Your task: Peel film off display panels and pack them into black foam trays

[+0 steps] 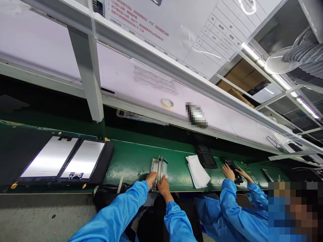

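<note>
Near the bench's front edge, my left hand [151, 179] grips the left side of several thin, silver-edged screen panels [159, 166]. My right hand [164, 186] closes round the right side of the same upright, slightly fanned group. The lower edges of the panels are partly hidden behind my fingers. To the left, two flat display panels with bright, reflective faces, one display panel [51, 156] and another display panel [84, 158], lie side by side on a black mat [107, 158].
White sheets [198, 171] and a black tray [207, 158] lie right of my hands on the green bench [131, 158]. Further right, a co-worker's hands [228, 172] handle dark parts. A shelf above carries a tape roll [168, 103] and a clear plastic tray [153, 79].
</note>
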Demonstrator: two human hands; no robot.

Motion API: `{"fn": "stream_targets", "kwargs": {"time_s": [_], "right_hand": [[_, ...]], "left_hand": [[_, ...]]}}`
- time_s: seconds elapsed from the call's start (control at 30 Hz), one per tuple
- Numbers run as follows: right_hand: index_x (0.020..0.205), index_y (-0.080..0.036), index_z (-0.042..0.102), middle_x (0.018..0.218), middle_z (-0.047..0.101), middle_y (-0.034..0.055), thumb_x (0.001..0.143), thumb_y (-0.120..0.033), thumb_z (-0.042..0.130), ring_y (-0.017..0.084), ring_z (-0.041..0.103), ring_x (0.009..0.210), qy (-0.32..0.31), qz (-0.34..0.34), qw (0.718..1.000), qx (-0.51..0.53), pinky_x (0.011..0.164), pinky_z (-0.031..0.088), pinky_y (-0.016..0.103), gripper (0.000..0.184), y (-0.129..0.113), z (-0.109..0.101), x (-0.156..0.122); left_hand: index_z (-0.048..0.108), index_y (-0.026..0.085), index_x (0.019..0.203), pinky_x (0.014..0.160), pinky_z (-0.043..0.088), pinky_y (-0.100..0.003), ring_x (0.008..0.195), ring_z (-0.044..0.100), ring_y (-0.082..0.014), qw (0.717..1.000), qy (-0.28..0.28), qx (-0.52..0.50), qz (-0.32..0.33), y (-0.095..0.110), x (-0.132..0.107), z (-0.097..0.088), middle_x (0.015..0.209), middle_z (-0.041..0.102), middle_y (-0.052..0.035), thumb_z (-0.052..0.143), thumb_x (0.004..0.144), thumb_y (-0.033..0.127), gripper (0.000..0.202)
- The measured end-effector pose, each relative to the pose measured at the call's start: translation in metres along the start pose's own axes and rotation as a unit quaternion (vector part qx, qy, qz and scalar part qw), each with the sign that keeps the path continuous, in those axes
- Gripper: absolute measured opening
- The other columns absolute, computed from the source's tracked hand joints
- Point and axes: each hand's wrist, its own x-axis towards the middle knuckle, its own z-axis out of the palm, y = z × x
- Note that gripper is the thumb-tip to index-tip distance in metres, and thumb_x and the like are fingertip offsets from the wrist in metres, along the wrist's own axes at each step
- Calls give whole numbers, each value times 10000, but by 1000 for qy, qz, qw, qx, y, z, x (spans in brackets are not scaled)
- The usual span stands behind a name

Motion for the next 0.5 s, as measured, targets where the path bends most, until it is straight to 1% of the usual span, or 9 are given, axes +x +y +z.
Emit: {"fn": "stream_targets", "kwargs": {"time_s": [0.03,0.1,0.17,0.23,0.3,0.37,0.4,0.47,0.5], "right_hand": [[1480,10,380,1488,469,284,819,-151,531,305,454,1411,-3,-6,1000,7,1131,386,385,697,5,-2,0],[1475,-30,409,1517,461,230,871,-209,503,265,410,1443,-10,-23,999,26,1151,365,364,637,17,-7,-1],[1463,-69,440,1515,481,188,905,-299,503,242,423,1437,-29,-49,996,65,1146,376,350,607,30,-12,-1],[1427,-81,482,1446,558,187,869,-333,571,255,511,1368,-39,-71,990,118,1106,423,350,619,41,-16,-1],[1359,-98,545,1311,660,184,807,-263,617,276,625,1233,-32,-78,983,162,1044,474,365,581,51,-21,1],[1285,-126,596,1202,714,167,791,-199,576,275,679,1125,-11,-73,980,187,1003,497,377,500,64,-27,4],[1260,-130,609,1188,719,166,798,-188,544,272,682,1113,0,-70,977,199,1001,498,383,470,73,-32,5],[1247,-126,610,1214,706,175,821,-204,490,269,670,1135,20,-64,973,221,1010,495,392,450,96,-40,5],[1250,-123,606,1232,697,178,832,-227,473,268,664,1145,30,-62,969,237,1013,497,395,451,109,-43,3]], "left_hand": [[653,174,1092,889,545,-451,1004,651,-239,1000,-5,-11,-2,1,-2,4,1149,678,-86,587,953,407,279],[633,167,1114,864,542,-437,995,650,-235,999,-15,-34,-4,0,-9,12,1166,669,-96,549,960,454,337],[620,162,1132,828,538,-402,1018,648,-242,998,-39,-55,-2,-3,-17,21,1203,663,-115,520,945,533,427],[629,163,1133,785,534,-368,1067,642,-267,995,-72,-68,0,-8,-25,32,1243,667,-137,519,895,624,530],[646,172,1143,779,524,-353,1156,611,-298,993,-95,-70,6,-12,-31,45,1317,650,-151,541,841,671,593],[662,192,1156,824,512,-362,1235,572,-310,992,-107,-63,17,-17,-35,57,1381,626,-143,573,819,647,573],[671,203,1150,858,502,-372,1255,562,-309,992,-110,-57,23,-20,-36,62,1386,628,-134,593,817,614,536],[686,224,1130,931,474,-393,1272,555,-305,993,-103,-38,36,-26,-37,70,1369,647,-115,634,812,526,441],[685,234,1130,964,457,-395,1288,543,-301,995,-90,-28,43,-29,-37,72,1376,641,-108,645,811,482,406]]}}
